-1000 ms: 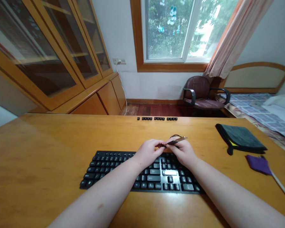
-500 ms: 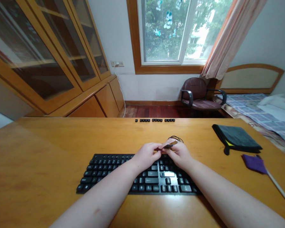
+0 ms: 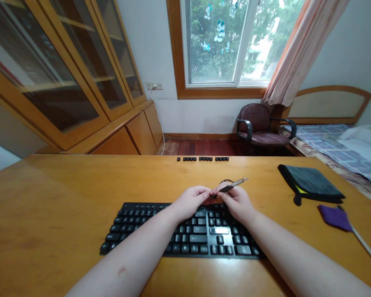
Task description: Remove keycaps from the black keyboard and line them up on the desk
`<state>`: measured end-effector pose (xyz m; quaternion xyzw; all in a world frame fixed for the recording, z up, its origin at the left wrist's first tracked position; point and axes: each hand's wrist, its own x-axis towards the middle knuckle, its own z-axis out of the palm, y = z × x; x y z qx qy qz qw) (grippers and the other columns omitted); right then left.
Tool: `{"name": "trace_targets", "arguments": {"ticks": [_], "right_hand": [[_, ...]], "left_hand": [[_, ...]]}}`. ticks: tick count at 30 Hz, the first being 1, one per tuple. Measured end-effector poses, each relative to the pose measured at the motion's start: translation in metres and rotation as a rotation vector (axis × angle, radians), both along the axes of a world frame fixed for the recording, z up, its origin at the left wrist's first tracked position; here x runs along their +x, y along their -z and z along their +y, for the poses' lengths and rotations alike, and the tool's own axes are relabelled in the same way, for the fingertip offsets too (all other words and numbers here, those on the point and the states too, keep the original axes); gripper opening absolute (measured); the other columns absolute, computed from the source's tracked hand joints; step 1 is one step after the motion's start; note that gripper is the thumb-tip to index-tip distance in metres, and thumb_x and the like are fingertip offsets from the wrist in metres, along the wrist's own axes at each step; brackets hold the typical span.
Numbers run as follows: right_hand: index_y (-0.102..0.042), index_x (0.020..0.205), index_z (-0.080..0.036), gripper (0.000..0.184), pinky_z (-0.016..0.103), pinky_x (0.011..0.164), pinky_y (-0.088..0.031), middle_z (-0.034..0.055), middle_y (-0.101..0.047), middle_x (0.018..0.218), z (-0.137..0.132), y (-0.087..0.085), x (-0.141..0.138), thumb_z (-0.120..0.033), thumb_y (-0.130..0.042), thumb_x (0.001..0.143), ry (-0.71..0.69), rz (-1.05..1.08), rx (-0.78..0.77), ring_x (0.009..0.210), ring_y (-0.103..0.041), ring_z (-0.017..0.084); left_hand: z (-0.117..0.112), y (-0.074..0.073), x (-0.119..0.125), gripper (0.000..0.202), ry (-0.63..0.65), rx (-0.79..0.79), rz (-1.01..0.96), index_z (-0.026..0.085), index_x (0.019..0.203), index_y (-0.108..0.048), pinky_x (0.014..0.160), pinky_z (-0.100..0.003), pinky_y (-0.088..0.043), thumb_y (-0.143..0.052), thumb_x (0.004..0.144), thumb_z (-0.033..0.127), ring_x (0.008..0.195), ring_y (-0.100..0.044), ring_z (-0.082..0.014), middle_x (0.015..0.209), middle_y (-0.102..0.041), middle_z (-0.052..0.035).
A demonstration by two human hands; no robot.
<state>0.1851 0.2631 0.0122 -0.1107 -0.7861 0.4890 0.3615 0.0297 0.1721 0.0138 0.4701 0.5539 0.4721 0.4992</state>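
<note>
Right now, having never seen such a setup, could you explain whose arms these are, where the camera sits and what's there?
No machine here: these are a person's bare hands. The view comes from a camera worn on their head, looking forward and down. A black keyboard lies on the wooden table, with a row of what look like loose keys near the table's far edge. To the right are a dark, folded, cloth-like item and a purple piece with a pale rod. The right hand holds a slim tool, dark at one end and pale at the other; the left hand meets the right hand by the keyboard's far side. Whether the left pinches anything is hidden.
</note>
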Motion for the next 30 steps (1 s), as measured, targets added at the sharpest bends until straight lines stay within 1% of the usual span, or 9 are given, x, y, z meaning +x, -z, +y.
{"name": "trace_targets", "arguments": {"ticks": [9,13,17,19,21,23,25,28,30], "right_hand": [[-0.067,0.085,-0.019,0.015,0.034,0.076,-0.049,0.0057,-0.067,0.082,0.0013,-0.0013,0.0003,-0.028,-0.054,0.085,-0.068,0.054,-0.009,0.081,-0.062,0.018],[-0.068,0.082,-0.020,0.014,0.034,0.079,-0.048,0.0060,-0.066,0.086,0.0005,-0.0024,0.0015,-0.027,-0.056,0.084,-0.118,0.049,0.093,0.084,-0.061,0.018],[-0.067,0.080,-0.020,0.015,0.036,0.084,-0.046,0.0071,-0.063,0.094,-0.0014,-0.0031,0.0027,-0.030,-0.056,0.083,-0.079,0.015,0.184,0.091,-0.058,0.019],[-0.067,0.082,-0.020,0.017,0.037,0.085,-0.046,0.0078,-0.063,0.094,-0.0015,-0.0024,0.0024,-0.031,-0.055,0.084,0.006,0.012,0.138,0.092,-0.058,0.020],[-0.067,0.087,-0.020,0.018,0.037,0.084,-0.047,0.0084,-0.064,0.096,-0.0010,-0.0002,0.0013,-0.031,-0.053,0.085,0.091,0.021,0.033,0.091,-0.060,0.020],[-0.063,0.098,-0.020,0.021,0.037,0.082,-0.048,0.0078,-0.065,0.092,-0.0004,0.0030,0.0000,-0.031,-0.050,0.087,0.136,0.030,-0.084,0.086,-0.062,0.019],[-0.059,0.105,-0.020,0.023,0.036,0.078,-0.049,0.0054,-0.064,0.083,-0.0001,0.0055,-0.0007,-0.030,-0.048,0.088,0.167,0.039,-0.130,0.079,-0.062,0.018],[-0.060,0.098,-0.020,0.018,0.032,0.074,-0.048,0.0039,-0.060,0.082,0.0001,0.0046,0.0001,-0.028,-0.048,0.087,0.232,0.069,-0.013,0.078,-0.058,0.016],[-0.062,0.094,-0.021,0.015,0.030,0.070,-0.046,0.0040,-0.059,0.084,0.0007,0.0014,0.0008,-0.027,-0.052,0.085,0.219,0.051,0.093,0.077,-0.056,0.016]], "left_hand": [[-0.0050,-0.0048,0.0036,0.033,0.011,-0.023,-0.183,0.014,0.090,-0.059,0.077,-0.027,-0.045,-0.058,0.079,0.045,0.081,-0.058,-0.0136,0.086,-0.062,-0.0037],[-0.0063,-0.0025,0.0056,0.037,0.033,-0.054,-0.333,0.014,0.088,-0.056,0.076,-0.028,-0.044,-0.059,0.077,0.050,0.079,-0.058,-0.0136,0.084,-0.061,-0.0033],[-0.0025,-0.0009,0.0055,0.035,-0.059,-0.018,-0.430,0.014,0.086,-0.053,0.078,-0.029,-0.044,-0.060,0.076,0.048,0.076,-0.057,-0.0129,0.081,-0.060,-0.0024],[-0.0003,-0.0011,0.0047,0.032,-0.121,-0.004,-0.415,0.015,0.087,-0.051,0.078,-0.029,-0.044,-0.059,0.077,0.045,0.076,-0.057,-0.0131,0.081,-0.060,-0.0023],[0.0011,-0.0015,0.0037,0.028,-0.172,0.002,-0.360,0.016,0.088,-0.050,0.075,-0.029,-0.043,-0.057,0.078,0.041,0.074,-0.057,-0.0129,0.080,-0.060,-0.0016],[0.0014,-0.0020,0.0027,0.024,-0.188,0.009,-0.289,0.016,0.090,-0.051,0.074,-0.028,-0.043,-0.055,0.080,0.038,0.072,-0.057,-0.0124,0.079,-0.060,-0.0008],[0.0011,-0.0026,0.0022,0.021,-0.176,0.018,-0.228,0.016,0.092,-0.051,0.074,-0.028,-0.043,-0.052,0.082,0.035,0.071,-0.056,-0.0121,0.079,-0.059,-0.0009],[0.0001,-0.0042,0.0020,0.020,-0.143,0.042,-0.136,0.015,0.093,-0.053,0.074,-0.028,-0.043,-0.049,0.083,0.032,0.072,-0.055,-0.0119,0.082,-0.058,-0.0017],[-0.0005,-0.0052,0.0022,0.021,-0.114,0.068,-0.089,0.015,0.096,-0.054,0.075,-0.029,-0.044,-0.049,0.084,0.031,0.073,-0.055,-0.0121,0.083,-0.057,-0.0020]]}}
